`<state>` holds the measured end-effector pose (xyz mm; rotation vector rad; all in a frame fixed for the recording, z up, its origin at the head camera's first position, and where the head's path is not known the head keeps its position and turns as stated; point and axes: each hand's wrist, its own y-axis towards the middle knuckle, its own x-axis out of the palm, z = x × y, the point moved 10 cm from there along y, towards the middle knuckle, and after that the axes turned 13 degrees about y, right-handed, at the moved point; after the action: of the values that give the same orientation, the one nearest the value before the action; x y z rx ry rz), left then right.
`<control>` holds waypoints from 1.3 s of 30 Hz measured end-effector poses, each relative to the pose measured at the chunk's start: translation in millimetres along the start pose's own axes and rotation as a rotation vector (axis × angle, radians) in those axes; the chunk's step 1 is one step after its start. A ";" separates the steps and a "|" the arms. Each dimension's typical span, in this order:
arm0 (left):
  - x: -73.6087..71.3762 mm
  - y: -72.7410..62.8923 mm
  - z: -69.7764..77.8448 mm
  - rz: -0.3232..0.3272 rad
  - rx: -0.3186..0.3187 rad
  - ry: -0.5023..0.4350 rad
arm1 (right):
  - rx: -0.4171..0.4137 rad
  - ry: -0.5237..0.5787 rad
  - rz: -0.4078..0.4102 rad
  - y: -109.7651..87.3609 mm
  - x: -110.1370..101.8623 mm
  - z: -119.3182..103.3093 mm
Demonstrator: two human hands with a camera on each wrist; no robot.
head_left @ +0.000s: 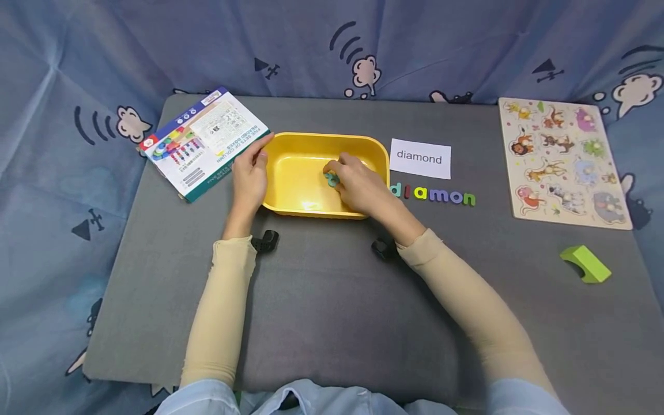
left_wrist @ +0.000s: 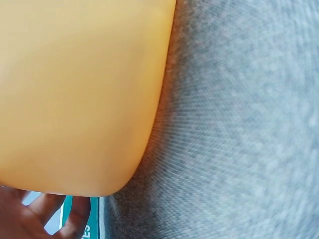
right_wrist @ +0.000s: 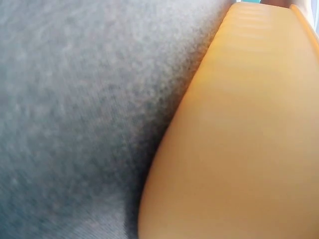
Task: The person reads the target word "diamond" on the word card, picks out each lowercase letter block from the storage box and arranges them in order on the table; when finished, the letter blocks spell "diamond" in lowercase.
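A yellow plastic tray (head_left: 290, 214) lies on the grey table. My left hand (head_left: 250, 176) holds its left end, thumb at the rim and fingers along the outside; the left wrist view shows these fingers (left_wrist: 75, 219) partly behind the tray wall. Inside the tray, my right hand (head_left: 358, 184) pinches a small teal piece (head_left: 332, 179), partly covered by the fingers; its exact shape cannot be told. Right of the tray, coloured letters (head_left: 438, 195) spell "diamon" beneath a white card (head_left: 421, 159) printed "diamond". The right wrist view shows just the tray's outer wall (right_wrist: 239, 139) and tabletop.
At the left, a flat cardboard box (head_left: 204, 144) lies slanted beside my left hand. A wooden animal puzzle board (head_left: 565, 164) is at the far right, with a green arched block (head_left: 586, 264) nearer me. A patterned blue cloth (head_left: 301, 46) hangs behind the table.
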<state>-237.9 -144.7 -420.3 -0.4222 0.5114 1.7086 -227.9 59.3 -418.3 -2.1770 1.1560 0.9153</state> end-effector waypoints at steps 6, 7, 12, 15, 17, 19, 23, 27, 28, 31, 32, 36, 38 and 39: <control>0.7 0.1 0.7 -0.001 -0.002 -0.003 | 0.008 0.004 -0.024 0.7 2.3 1.4; 0.8 0.1 0.4 -0.001 -0.003 -0.002 | 0.014 0.012 -0.022 0.8 2.1 2.0; 0.4 -0.3 -2.3 -0.002 -0.011 0.004 | 0.028 0.113 0.048 1.0 -5.7 3.0; -0.1 -0.7 -2.7 -0.001 -0.012 0.003 | 0.009 0.205 0.117 -2.0 -15.4 0.8; -0.6 -0.8 -2.0 0.002 -0.009 0.002 | -0.010 0.261 0.170 -6.9 -24.5 -1.0; -0.4 -0.4 -1.3 0.002 -0.005 0.003 | -0.045 0.300 0.240 -14.3 -36.5 -2.0; 0.2 0.8 -0.9 0.001 -0.001 0.004 | -0.135 0.334 0.402 -37.5 -64.3 1.1; -0.2 1.1 -0.1 0.010 0.005 0.004 | -0.167 0.338 0.532 -65.6 -89.7 17.8; -0.2 1.3 -0.3 0.011 0.005 0.006 | -0.156 0.334 0.553 -72.4 -95.0 24.1; -0.3 1.2 0.0 0.011 0.006 0.004 | -0.096 0.298 0.592 -91.9 -107.6 44.2; -0.2 1.2 0.0 0.010 0.006 0.003 | -0.072 0.285 0.600 -98.3 -111.0 50.9; 0.3 0.8 0.0 0.005 0.004 -0.003 | 0.002 0.229 0.633 -123.5 -124.2 73.5; 0.2 0.6 -0.1 0.004 0.004 -0.002 | 0.028 0.206 0.646 -134.9 -130.3 84.0; 0.1 0.8 -0.6 0.005 0.003 0.000 | 0.040 0.188 0.653 -139.8 -133.7 89.8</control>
<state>-238.7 -145.1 -420.7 -0.4191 0.5154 1.7124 -192.9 261.1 -358.5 -1.8981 2.0229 0.9307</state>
